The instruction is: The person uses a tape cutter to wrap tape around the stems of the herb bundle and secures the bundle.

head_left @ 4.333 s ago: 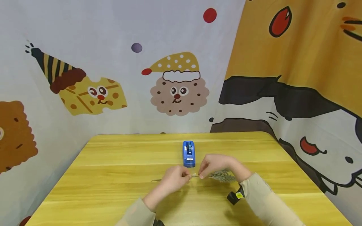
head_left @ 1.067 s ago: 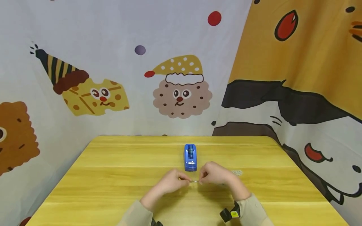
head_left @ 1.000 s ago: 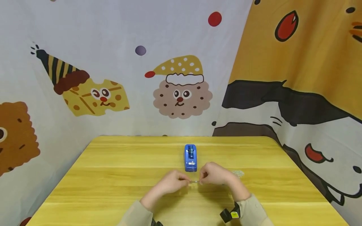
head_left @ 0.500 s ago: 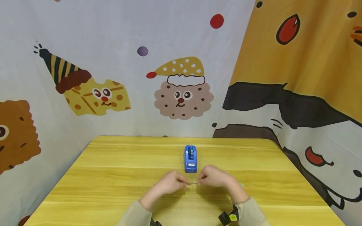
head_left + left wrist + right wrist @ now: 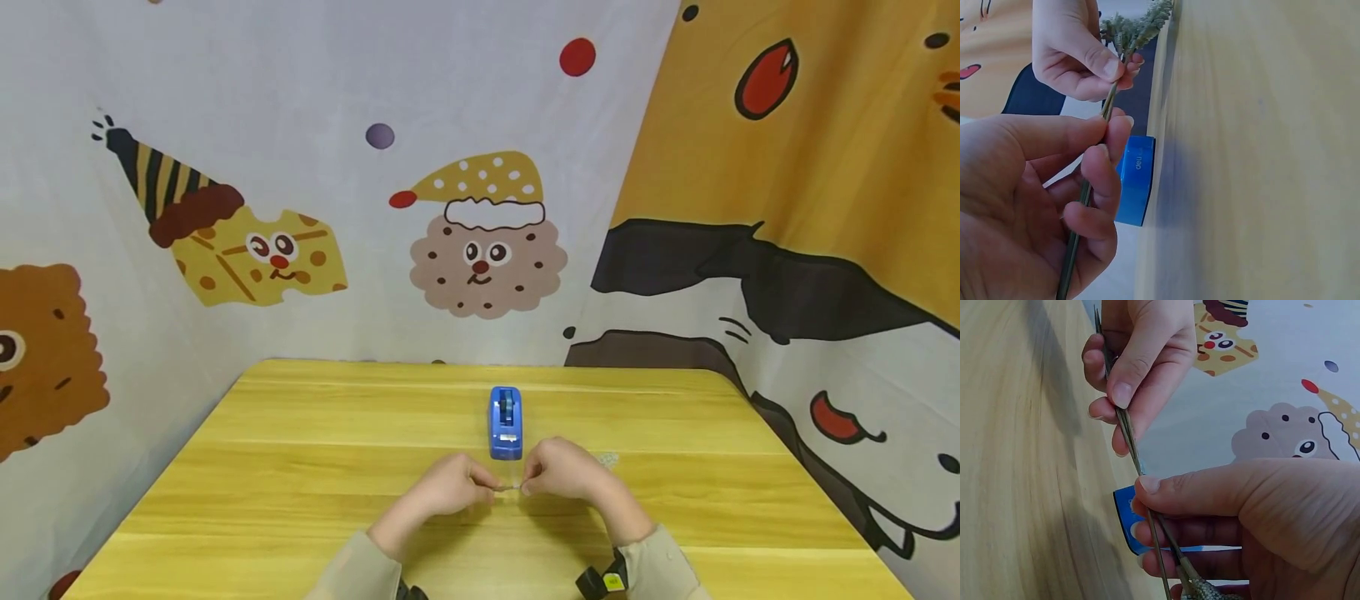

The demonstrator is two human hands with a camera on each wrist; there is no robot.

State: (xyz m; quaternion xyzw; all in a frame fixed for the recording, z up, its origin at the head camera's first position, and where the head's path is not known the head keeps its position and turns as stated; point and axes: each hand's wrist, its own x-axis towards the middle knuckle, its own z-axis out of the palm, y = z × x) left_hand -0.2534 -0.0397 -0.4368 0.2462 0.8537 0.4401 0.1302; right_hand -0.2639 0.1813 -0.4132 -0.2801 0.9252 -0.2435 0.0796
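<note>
Both hands pinch a thin bundle of plant stems (image 5: 1110,103), held level close over the table in front of the tape dispenser. My left hand (image 5: 450,486) grips the lower stems between thumb and fingers. My right hand (image 5: 561,468) pinches them just short of the fuzzy grey-green heads (image 5: 1138,26), which are mostly behind that hand in the head view. Between the two hands a small piece of clear tape (image 5: 1141,465) lies against the stems. The blue tape dispenser (image 5: 506,423) stands upright just beyond the fingertips.
The wood-grain table (image 5: 337,433) spreads to both sides of the hands. Behind it hangs a curtain (image 5: 322,100) printed with cartoon figures. Black wrist cameras, one of them the right wrist camera (image 5: 592,581), sit below the cuffs.
Both hands keep their pinch on the stems. Over the last seconds they have come closer together and nearer to me. The heads show again past my right wrist.
</note>
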